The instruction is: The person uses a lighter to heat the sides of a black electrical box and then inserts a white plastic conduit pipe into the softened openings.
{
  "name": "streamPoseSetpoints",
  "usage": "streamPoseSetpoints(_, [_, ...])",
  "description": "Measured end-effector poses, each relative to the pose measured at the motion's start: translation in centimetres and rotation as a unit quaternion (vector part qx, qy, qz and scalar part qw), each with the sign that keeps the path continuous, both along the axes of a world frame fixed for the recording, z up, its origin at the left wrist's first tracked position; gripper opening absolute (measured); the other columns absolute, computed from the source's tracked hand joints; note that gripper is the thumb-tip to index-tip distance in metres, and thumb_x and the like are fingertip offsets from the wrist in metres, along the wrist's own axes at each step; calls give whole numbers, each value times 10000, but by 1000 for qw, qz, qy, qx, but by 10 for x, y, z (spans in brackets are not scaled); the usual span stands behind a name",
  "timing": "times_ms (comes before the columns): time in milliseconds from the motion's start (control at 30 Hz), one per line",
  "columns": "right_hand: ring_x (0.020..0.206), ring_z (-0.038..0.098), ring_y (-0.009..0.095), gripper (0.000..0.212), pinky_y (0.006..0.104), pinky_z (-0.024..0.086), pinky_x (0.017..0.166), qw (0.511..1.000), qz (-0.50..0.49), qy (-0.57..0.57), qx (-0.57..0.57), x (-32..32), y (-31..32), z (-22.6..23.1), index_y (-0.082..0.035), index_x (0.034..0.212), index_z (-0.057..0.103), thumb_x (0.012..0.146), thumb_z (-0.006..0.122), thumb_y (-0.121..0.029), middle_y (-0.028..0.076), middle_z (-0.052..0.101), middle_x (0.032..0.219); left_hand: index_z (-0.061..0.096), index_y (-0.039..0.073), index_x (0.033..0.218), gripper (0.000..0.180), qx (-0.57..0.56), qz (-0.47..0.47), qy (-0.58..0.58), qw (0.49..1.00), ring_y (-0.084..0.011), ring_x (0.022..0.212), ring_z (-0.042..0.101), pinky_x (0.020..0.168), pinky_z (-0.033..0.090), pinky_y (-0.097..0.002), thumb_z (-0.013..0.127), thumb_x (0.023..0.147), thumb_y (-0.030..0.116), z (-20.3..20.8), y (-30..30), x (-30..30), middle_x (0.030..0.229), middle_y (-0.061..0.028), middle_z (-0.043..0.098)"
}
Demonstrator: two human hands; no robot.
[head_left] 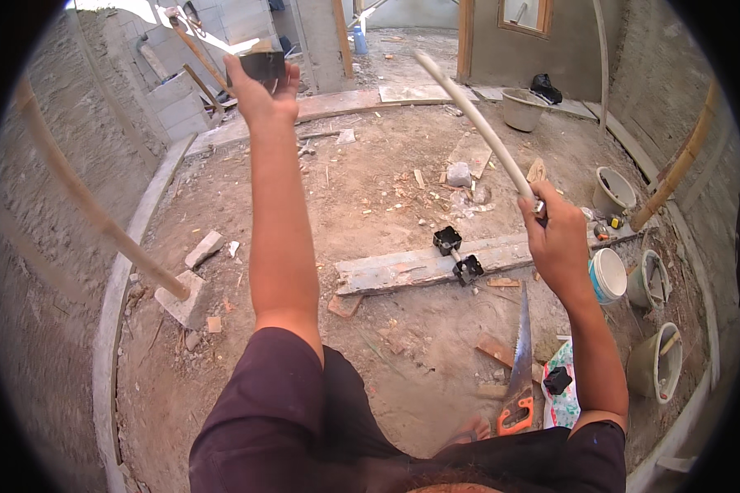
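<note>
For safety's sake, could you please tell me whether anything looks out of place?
Yes: the orange-handled handsaw lies on the littered ground beside the person's foot, its toothed blade uncovered, which seems a risky spot.

Open in mid-air between left hand (265, 94) and right hand (556, 237), bounded on the right by a raised pipe (478, 118). Below, crossed by a plank (386, 270) bearing black boxes (447, 239); farther right, crowded by saw (520, 361) and buckets (644, 366). At far left, cut across by a slanting pole (99, 211).
</note>
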State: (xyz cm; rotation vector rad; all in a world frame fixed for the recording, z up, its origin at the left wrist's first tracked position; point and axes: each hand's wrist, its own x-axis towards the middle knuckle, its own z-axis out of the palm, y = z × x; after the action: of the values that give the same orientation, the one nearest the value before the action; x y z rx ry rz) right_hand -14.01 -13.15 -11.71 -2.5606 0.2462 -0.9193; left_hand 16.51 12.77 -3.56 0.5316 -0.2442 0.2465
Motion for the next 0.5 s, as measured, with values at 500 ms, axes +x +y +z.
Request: streamPoseSetpoints(500, [817,658,355,288,456,508,746,985,-157,-31,-65,35,-147,-87,-93,1168,651,885,618,-133,160,681,977,526,-24,1241,833,84,-315,-127,937,-380,1070,603,922,515,-458,152,990,677,6,-88,-88,1157,-280,614])
